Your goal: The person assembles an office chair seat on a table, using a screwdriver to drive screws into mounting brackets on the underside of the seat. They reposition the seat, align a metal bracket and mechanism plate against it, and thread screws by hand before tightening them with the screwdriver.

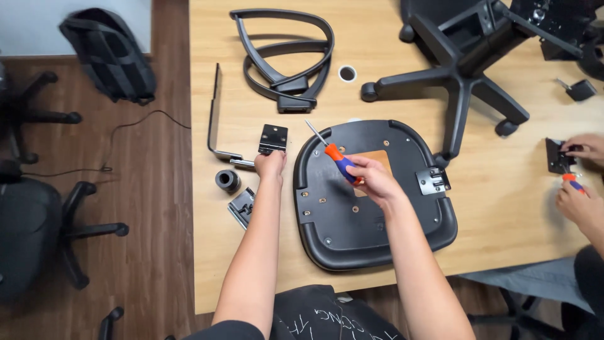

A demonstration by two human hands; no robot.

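**Centre frame: screwdriver over seat pan**

Centre frame, right hand (371, 179) is gripping the screwdriver (336, 158) by its orange-blue handle, fingers fully closed, tip pointing upper left. Light, stiff, rubbery grip; probably best held at the handle. Below it, the black seat pan (340, 239) is lying underside up. Left hand (270, 164) is pinching the black metal bracket (273, 138), fingers curled. Right edge: another person's hands.

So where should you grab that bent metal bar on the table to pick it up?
Probably by its long straight arm, coming from above. The bent metal bar lies flat on the table, and that arm is bare, with open wood on both sides. Its short bent foot sits crowded by the left hand and the black plate, so it's harder to reach.
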